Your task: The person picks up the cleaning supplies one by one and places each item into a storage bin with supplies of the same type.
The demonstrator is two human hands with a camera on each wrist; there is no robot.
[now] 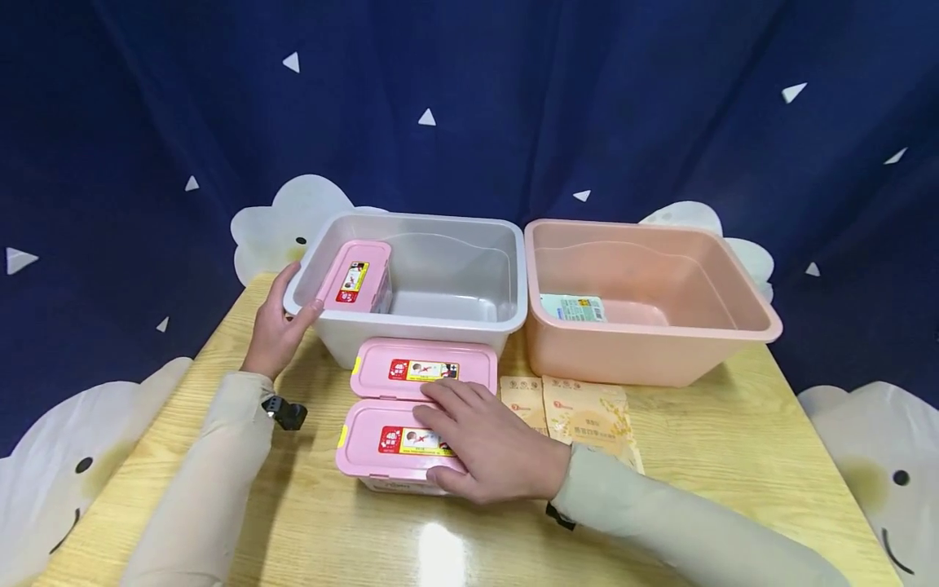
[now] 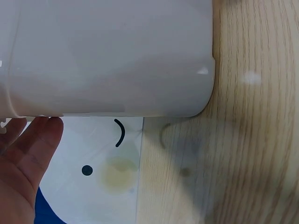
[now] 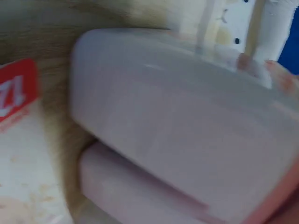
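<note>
your left hand (image 1: 281, 322) pinches the grey bin (image 1: 411, 328) by its corner | your right hand (image 1: 490, 444) covers the near pink-lidded box (image 1: 381, 456), outside the bin; grip unclear | a one-sided hold might tip that box

Desk (image 1: 704, 456): pale yellowish wood grain; bright light reflection (image 1: 441, 556) on the near part. Dark blue curtain (image 1: 477, 57), softly folded, hangs beyond the back edge, scattered with white triangles (image 1: 427, 118). White cartoon clouds (image 1: 55, 461) show beside both side edges and behind the back corners.
</note>
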